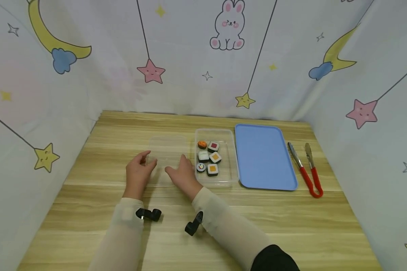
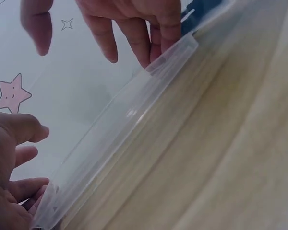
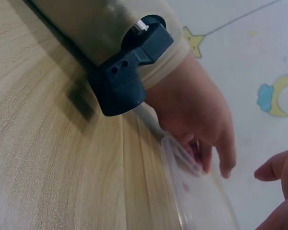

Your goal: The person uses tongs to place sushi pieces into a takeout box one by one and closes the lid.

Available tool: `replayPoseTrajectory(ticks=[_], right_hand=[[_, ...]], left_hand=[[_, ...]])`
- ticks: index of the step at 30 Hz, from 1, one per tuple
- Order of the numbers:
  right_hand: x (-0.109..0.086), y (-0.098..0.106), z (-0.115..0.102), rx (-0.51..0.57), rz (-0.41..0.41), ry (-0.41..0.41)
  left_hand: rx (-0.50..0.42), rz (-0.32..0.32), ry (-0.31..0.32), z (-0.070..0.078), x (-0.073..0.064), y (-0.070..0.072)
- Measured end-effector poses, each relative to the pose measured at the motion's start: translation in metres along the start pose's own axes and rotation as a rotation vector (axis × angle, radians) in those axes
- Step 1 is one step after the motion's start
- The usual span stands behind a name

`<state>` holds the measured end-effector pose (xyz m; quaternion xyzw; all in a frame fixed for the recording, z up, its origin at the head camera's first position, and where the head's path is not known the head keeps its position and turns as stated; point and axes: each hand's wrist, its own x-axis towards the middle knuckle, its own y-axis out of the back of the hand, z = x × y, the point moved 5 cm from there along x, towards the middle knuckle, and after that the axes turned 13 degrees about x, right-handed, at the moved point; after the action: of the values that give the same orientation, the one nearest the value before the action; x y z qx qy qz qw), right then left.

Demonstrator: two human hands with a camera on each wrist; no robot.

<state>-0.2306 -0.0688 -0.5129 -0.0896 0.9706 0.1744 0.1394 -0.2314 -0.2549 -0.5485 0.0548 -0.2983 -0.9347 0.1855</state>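
A shallow clear plastic lid (image 1: 167, 143) lies flat on the table between both hands. My left hand (image 1: 138, 175) is at its left side; in the left wrist view the lower fingers touch the lid's edge (image 2: 110, 122), while the thumb stays raised. My right hand (image 1: 184, 175) is opposite, at the lid's right side. Its fingertips reach down to the corner of the lid in the right wrist view, with thumb and forefinger apart above it. Neither hand pinches the lid. Just right of my right hand stands a clear plastic box (image 1: 228, 158) with several sushi pieces (image 1: 213, 169) inside.
A blue tray (image 1: 264, 158) lies right of the box. Beyond it are metal tongs with red handles (image 1: 312, 182), spread apart. The wood-patterned table (image 1: 176, 229) is bordered at the back and sides by a white printed curtain (image 1: 190, 90).
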Motion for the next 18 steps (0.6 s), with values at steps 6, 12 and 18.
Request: replayPoseTrajectory(ticks=[6,12,18], right_hand=[[-0.002,0.005,-0.004,0.078,-0.009,0.014],[-0.008,0.015,-0.014,0.239,-0.053,-0.016],[-0.016,0.032,-0.035,0.35,-0.119,0.029]], left_hand=[[-0.106,0.033,0.077,0.001,0.0,0.005],[-0.147,0.027,0.137,0.012,-0.005,0.019],[-0.187,0.07,0.141,0.029,-0.011,0.037]])
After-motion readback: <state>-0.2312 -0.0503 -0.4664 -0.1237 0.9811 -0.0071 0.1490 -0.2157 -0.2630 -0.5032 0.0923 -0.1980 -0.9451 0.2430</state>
